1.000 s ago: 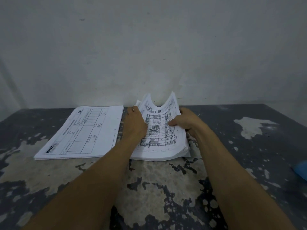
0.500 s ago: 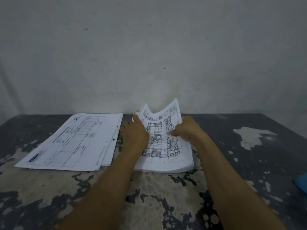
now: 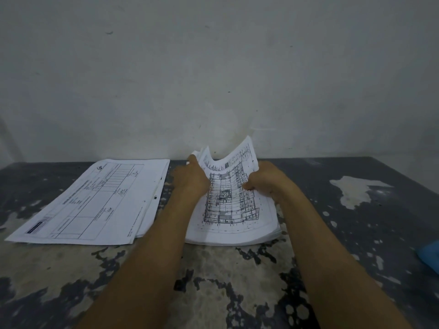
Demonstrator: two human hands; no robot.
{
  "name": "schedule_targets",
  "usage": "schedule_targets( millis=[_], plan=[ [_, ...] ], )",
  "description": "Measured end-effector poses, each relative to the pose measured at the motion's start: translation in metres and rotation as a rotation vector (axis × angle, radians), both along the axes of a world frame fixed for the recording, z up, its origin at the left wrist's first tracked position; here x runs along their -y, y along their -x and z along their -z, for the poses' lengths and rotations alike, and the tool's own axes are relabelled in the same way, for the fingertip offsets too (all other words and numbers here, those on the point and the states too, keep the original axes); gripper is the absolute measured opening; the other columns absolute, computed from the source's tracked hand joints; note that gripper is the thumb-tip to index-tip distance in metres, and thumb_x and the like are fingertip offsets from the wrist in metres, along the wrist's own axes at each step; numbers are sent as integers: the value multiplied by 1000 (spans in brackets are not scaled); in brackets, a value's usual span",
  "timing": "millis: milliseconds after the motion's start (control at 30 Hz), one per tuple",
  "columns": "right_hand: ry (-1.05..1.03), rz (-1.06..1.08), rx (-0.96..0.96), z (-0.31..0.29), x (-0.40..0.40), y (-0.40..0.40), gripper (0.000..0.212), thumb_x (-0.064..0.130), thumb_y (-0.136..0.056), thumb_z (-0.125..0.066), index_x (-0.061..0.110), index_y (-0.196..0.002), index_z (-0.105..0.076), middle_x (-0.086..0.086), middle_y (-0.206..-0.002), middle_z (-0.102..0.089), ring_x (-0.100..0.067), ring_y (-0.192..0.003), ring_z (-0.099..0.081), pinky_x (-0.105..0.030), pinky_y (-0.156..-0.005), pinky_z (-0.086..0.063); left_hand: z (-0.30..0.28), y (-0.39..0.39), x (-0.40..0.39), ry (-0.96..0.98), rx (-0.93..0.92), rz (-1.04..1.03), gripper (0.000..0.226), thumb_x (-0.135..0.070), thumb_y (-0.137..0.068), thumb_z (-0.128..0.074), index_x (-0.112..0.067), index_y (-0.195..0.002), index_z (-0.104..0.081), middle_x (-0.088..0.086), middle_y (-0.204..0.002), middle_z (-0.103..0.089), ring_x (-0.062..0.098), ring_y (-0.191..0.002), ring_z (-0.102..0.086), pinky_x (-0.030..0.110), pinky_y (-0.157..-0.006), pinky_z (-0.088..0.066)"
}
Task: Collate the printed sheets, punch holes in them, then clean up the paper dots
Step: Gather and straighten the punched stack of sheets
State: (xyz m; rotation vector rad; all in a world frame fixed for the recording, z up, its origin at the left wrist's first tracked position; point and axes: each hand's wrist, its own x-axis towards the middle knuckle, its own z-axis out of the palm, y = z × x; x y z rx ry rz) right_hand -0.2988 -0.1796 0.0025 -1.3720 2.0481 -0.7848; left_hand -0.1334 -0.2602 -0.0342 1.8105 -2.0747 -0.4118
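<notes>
Lifting further than a second ago, the far end of the top sheets of the floor-plan stack bows upward, pinched by the left hand and right hand, indicating collation toward the tabular pile remains unfinished.

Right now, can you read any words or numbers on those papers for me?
None can be read.
Table form on the left stack: print and round logo, too blurred.
Floor-plan sheet gripped by left hand and right hand: labels too small.
Blue thing: no text shows.
</notes>
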Motion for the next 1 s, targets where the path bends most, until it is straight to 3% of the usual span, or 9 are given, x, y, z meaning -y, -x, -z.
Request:
schedule_targets(
  millis=[167,367,433,567,667,767,867,933,1000],
  plan=[
    [0,13,-6,3,-2,2,30,5,-86,-71,1,-115,-66,-12,-115,-69,-21,-87,-60,-21,-52,-41,-5,-5,-1,36,66,16,69,-23,-93,-60,-8,-150,-22,15,-122,-59,31,-109,-60,34,-75,-46],
    [3,26,-71,7,-1,0,25,4,-85,-68,-2,-110,-67,-14,-108,-70,-26,-90,-67,-40,-83,-57,-5,-8,-3,-7,-40,-7,61,-18,-92,-59,-3,-143,-29,19,-127,-56,35,-114,-57,40,-89,-52],
    [20,19,-74,5,-1,-3,23,1,-85,-65,-4,-108,-66,-15,-105,-70,-24,-82,-65,-39,-82,-56,-5,-8,-3,6,-98,-18,56,-17,-91,-58,-3,-139,-33,19,-126,-56,36,-113,-58,41,-91,-51],
    [-4,9,-31,0,-3,-1,26,0,-84,-65,-3,-110,-66,-14,-109,-70,-26,-93,-67,-39,-81,-56,-4,-6,-4,35,-189,-7,46,-18,-92,-59,-5,-131,-39,15,-119,-60,34,-104,-61,35,-75,-48],
    [-34,16,109,-4,-5,7,29,0,-85,-68,0,-114,-66,-11,-114,-69,-26,-96,-66,-32,-67,-53,-1,-4,-3,42,-229,-5,45,-17,-91,-61,-6,-129,-40,12,-114,-61,30,-94,-61,33,-65,-47],
    [-10,-1,246,-2,-7,13,33,-3,-85,-68,1,-117,-65,-12,-115,-70,-29,-101,-66,-42,-87,-55,3,-4,-1,52,-297,-7,42,-16,-90,-60,-6,-126,-41,7,-103,-56,25,-85,-57,30,-59,-41],
    [142,-15,270,-5,-8,13,33,-5,-83,-70,9,-112,-63,-11,-118,-68,-20,-94,-66,-25,-67,-55,5,-9,3,69,-455,-27,38,-19,-91,-61,-10,-123,-42,0,-97,-54,14,-73,-54,26,-54,-38],
    [307,-36,287,-13,-9,11,52,-7,-82,-71,17,-123,-51,-6,-124,-63,-11,-92,-63,-15,-57,-51,1,-14,5,94,-669,-45,37,-26,-90,-64,-17,-118,-42,-2,-99,-57,7,-73,-54,24,-51,-38],
    [453,-89,365,-22,-9,12,83,-6,-82,-72,23,-148,-29,-1,-135,-56,-15,-108,-62,-24,-75,-58,-10,-20,7,110,-936,-68,42,-32,-88,-69,-24,-116,-39,-4,-103,-60,7,-79,-59,24,-54,-44]
  ],
)
